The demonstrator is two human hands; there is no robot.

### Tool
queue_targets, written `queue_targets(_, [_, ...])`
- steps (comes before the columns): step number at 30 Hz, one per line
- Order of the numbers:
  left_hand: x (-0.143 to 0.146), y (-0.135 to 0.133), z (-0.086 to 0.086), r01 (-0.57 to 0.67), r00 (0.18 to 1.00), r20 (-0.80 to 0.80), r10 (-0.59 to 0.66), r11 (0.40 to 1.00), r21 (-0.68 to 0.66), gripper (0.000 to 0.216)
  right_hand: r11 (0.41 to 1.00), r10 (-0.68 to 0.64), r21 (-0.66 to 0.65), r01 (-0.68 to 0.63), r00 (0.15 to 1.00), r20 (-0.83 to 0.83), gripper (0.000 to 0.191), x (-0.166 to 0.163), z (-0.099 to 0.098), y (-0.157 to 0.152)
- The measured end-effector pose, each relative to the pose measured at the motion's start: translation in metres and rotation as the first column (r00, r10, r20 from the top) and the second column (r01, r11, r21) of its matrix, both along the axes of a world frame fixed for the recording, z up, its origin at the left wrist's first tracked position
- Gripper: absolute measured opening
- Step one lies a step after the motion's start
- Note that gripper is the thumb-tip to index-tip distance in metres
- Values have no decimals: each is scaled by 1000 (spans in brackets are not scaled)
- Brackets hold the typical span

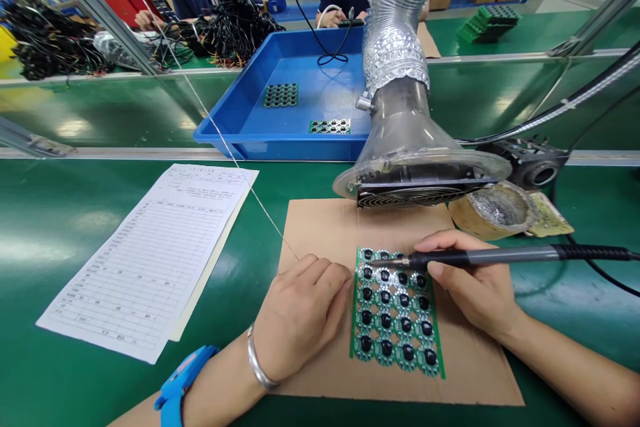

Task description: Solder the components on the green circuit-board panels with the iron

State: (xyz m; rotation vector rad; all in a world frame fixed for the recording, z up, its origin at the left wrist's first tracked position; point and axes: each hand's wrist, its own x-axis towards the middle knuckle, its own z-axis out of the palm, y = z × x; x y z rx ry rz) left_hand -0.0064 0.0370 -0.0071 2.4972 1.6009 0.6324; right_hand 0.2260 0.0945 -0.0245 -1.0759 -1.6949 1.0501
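Observation:
A soldering iron (505, 254) lies across the fingers of my right hand (477, 287), gripped near its front end. Its metal tip points left, over the upper rows of a green circuit board panel (395, 310) with several round black-topped units. My left hand (305, 317) is closed at the panel's left edge. A thin solder wire (250, 188) slants down from the upper left into its fingers; the wire's end is hidden by them. Beneath the panel lies a sheet of brown cardboard (320, 230). A silver bracelet and a blue wrist strap are on my left arm.
A fume extractor hood (420, 147) hangs just beyond the panel. Behind stands a blue tray (235, 137) with two smaller board panels. Printed sheets (150, 260) lie left; a round solder-stained container (493, 210) sits right. Two people work across the bench, near bundled black cables (240, 27).

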Motion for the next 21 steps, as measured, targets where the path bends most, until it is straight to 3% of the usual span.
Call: queue_targets(21, [-2, 1, 2, -13, 1000, 1, 13, 1000, 19, 16, 992, 42, 112, -52, 995, 95, 20, -1, 2, -1])
